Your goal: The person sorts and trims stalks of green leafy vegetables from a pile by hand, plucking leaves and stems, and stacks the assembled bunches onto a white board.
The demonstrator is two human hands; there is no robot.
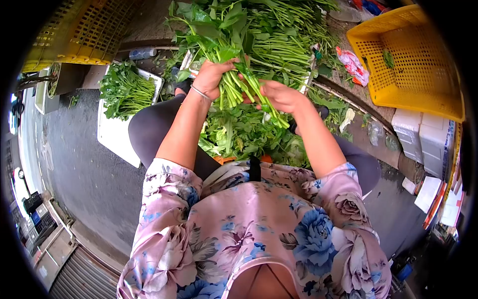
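Note:
My left hand (pixel 211 78), with a bangle at its wrist, is closed round a bunch of long-stemmed leafy greens (pixel 231 92). The leaves point away from me and the cut stem ends point toward me. On the other side, my right hand (pixel 280 95) has its fingers curled against several stems (pixel 264 98) at the bunch's right edge; its fingertips are partly hidden by them. Beyond both hands lies a big pile of the same greens (pixel 286 47), stems lined up. Below them, between my knees, is a heap of loose leaves (pixel 244 134).
At the left, a white tray (pixel 119 139) carries bundled greens (pixel 127 92). Yellow crates stand at upper left (pixel 82 37) and upper right (pixel 411 65). White foam boxes (pixel 433 139), a pink-and-white plastic bag (pixel 352 66) and a plastic bottle (pixel 143 53) lie around. A raised kerb edge runs behind the pile.

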